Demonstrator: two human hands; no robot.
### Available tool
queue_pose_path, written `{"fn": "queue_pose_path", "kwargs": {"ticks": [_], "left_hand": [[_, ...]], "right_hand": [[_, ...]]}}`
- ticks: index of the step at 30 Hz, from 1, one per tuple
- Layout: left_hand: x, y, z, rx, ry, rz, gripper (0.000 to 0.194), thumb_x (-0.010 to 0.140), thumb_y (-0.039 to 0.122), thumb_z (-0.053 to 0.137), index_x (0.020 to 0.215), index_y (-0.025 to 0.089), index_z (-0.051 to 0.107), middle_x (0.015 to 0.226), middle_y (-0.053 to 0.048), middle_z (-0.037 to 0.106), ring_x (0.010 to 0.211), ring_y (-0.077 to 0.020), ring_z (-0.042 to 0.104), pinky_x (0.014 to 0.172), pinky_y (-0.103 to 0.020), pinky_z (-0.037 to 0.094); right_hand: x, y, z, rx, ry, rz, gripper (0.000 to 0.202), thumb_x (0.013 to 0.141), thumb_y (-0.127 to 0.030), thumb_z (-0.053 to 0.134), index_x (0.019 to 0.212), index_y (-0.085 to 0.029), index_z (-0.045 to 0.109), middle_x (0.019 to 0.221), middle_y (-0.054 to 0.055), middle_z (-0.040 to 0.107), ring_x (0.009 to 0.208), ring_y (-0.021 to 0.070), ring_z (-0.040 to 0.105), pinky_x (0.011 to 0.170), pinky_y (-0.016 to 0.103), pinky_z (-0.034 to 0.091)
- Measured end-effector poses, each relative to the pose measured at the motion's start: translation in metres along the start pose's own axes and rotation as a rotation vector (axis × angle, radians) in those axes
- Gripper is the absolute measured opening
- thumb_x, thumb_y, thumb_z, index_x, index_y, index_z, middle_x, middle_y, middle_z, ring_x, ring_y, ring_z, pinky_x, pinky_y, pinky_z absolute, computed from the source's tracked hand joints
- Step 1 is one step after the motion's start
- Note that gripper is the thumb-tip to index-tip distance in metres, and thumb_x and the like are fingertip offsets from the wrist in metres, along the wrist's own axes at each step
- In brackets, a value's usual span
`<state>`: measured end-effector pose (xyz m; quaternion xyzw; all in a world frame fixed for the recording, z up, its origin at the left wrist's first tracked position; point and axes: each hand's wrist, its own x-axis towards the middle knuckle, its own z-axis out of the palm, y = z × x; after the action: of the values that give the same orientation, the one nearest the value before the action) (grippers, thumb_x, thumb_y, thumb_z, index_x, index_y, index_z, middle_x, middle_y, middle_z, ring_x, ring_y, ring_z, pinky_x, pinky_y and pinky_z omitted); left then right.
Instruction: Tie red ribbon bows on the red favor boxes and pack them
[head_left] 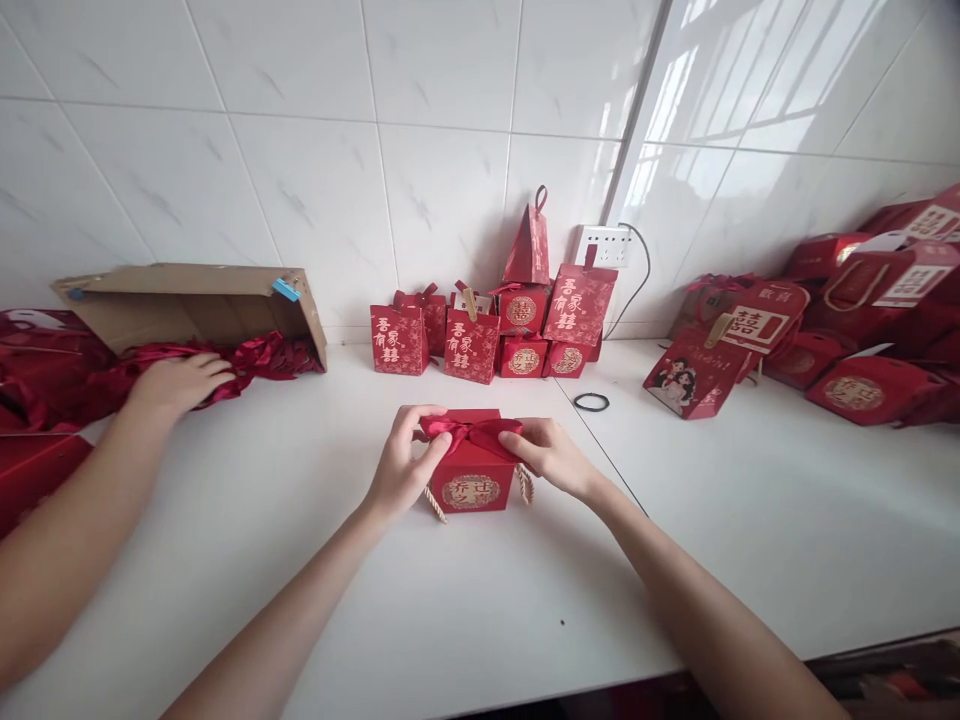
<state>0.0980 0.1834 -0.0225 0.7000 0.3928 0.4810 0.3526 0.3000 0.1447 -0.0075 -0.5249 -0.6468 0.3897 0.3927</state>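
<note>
A small red gift box (471, 478) with a gold emblem and rope handles stands upright on the white table (450, 610) in front of me. A red ribbon bow (471, 432) lies across its top. My left hand (401, 460) pinches the bow's left loop. My right hand (551, 455) pinches the right loop. Both hands sit at the box's top edges.
Another person's hand (176, 383) at the left rests on a heap of red ribbons (255, 355) spilling from a tipped cardboard box (187, 300). Several finished red boxes (487, 335) stand against the tiled wall. More red bags (840, 330) pile at the right; a black hair band (591, 402) lies nearby.
</note>
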Motion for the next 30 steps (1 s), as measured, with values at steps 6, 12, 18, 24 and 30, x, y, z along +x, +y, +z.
{"fn": "queue_pose_path", "kwargs": {"ticks": [6,12,18,24,30], "left_hand": [[0.003,-0.005,-0.006,-0.183,-0.211,-0.032,0.038,0.075,0.032,0.056,0.112,0.022,0.054,0.138,-0.006,0.039,0.12,-0.0245,0.046,0.094,-0.032,0.041],[0.002,0.001,-0.005,-0.214,-0.244,-0.157,0.038,0.072,0.038,0.062,0.104,0.019,0.055,0.114,-0.007,0.058,0.096,-0.0219,0.059,0.079,-0.03,0.048],[-0.001,0.002,0.003,-0.184,-0.257,-0.111,0.037,0.072,0.044,0.061,0.099,0.02,0.051,0.093,-0.002,0.06,0.086,-0.0192,0.058,0.077,-0.03,0.047],[0.006,0.009,0.0,-0.109,-0.187,-0.113,0.032,0.077,0.047,0.047,0.084,0.019,0.059,0.109,-0.007,0.058,0.108,-0.0253,0.052,0.089,-0.034,0.042],[0.011,0.031,0.001,0.1,-0.138,-0.013,0.021,0.073,0.038,0.056,0.081,0.02,0.065,0.121,-0.007,0.052,0.118,-0.0264,0.046,0.102,-0.038,0.034]], "right_hand": [[0.0,0.0,0.0,0.123,-0.132,-0.019,0.029,0.08,-0.045,0.049,0.078,-0.017,0.056,0.065,0.001,0.058,0.061,0.0152,0.053,0.056,0.025,0.037],[-0.003,-0.003,-0.003,-0.106,0.291,-0.213,0.029,0.082,-0.042,0.044,0.063,-0.019,0.042,0.06,-0.002,0.045,0.057,0.0122,0.042,0.056,0.027,0.035],[-0.02,-0.015,0.032,-0.561,0.387,-1.088,0.018,0.081,-0.036,0.052,0.082,-0.018,0.052,0.078,0.005,0.052,0.076,0.0173,0.049,0.068,0.033,0.041],[-0.019,-0.011,0.06,-0.836,0.268,-1.073,0.021,0.089,-0.019,0.047,0.105,-0.01,0.055,0.092,0.009,0.059,0.084,0.0177,0.049,0.069,0.03,0.039],[-0.019,-0.01,0.064,-0.82,0.334,-1.007,0.017,0.088,-0.01,0.046,0.082,-0.015,0.061,0.08,0.004,0.06,0.073,0.0138,0.045,0.066,0.028,0.035]]}}
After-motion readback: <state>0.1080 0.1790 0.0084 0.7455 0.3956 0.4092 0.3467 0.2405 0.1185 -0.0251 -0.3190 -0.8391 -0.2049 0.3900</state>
